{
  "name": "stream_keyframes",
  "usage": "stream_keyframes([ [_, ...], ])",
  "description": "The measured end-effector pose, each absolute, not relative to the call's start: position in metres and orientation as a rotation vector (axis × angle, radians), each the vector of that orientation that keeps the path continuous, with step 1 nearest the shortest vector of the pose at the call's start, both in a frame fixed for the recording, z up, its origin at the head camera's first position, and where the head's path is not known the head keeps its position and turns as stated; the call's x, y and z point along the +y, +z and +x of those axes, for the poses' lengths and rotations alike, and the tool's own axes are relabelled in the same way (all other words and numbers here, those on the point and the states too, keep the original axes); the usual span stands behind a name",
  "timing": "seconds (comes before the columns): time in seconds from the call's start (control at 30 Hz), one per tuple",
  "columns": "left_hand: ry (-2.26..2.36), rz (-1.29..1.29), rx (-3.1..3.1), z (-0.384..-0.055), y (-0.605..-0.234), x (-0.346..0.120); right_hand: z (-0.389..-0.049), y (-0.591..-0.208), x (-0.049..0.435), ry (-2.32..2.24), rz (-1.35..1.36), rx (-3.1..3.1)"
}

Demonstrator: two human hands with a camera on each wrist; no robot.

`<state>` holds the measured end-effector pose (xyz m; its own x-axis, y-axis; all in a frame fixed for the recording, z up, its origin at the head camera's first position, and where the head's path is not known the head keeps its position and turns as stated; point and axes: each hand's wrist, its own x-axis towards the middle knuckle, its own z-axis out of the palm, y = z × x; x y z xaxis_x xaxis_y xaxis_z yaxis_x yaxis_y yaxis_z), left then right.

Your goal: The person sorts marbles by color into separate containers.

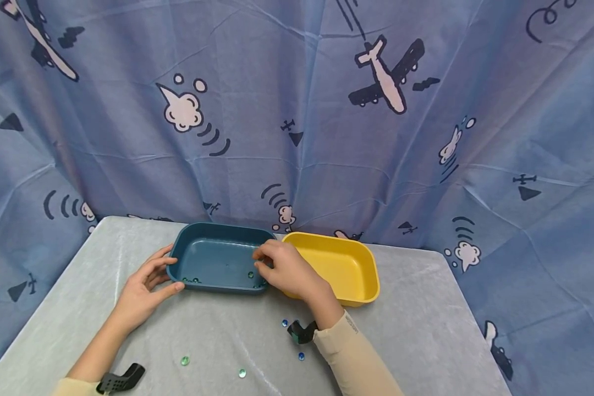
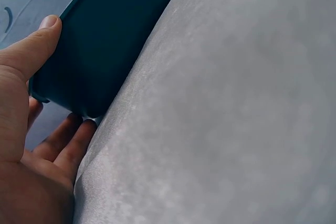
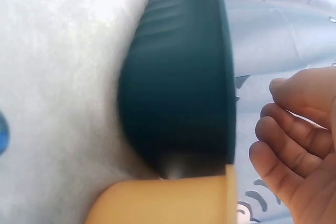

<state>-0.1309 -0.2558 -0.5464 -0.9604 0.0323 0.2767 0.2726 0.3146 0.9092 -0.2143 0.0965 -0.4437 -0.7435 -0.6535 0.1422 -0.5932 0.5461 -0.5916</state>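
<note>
A dark teal plastic bin stands at the back of the table with several green glass beads on its floor. My left hand holds the bin's left end, its thumb at the front rim and the other fingers along the side. In the left wrist view the thumb lies on the rim. Over the bin's right end hovers my right hand, its fingers loosely bent. No object shows between these fingertips in the right wrist view. A green bead appears just below them in the head view.
A yellow bin stands against the teal bin's right end, partly behind the right hand. Nearer on the table lie two green beads and blue beads, close to the right wrist's camera. A patterned curtain hangs behind.
</note>
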Motion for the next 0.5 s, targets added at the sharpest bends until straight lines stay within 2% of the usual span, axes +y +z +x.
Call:
stream_keyframes([
  [0.5,-1.726,-0.308,-2.334,-0.128,-0.543,-0.254,-0.159,-0.439,0.114,-1.032,-1.294,2.649],
])
